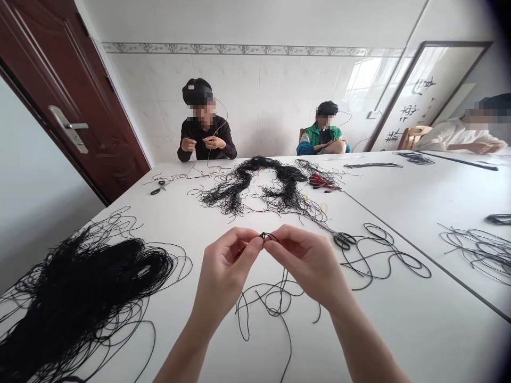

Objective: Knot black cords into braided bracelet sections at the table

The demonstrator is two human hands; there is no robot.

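Over the white table, my left hand point(229, 266) and my right hand point(305, 260) meet fingertip to fingertip. Both pinch a thin black cord point(263, 235), which forms a small knot or loop between the thumbs. Lengths of this cord seem to hang below my right hand and curl on the tabletop, though my fingers hide part of it. To the right of my right hand lies a pair of black-handled scissors point(344, 241), with loose black cord point(383, 266) looped around it.
A large heap of black cord point(88, 287) covers the left side. Ahead lies an arched bundle of cord point(259, 165), near red-handled pliers point(319, 182). Small scissors point(158, 187) rest farther left. Across the table point(399, 202) sit two people, and another person sits at right.
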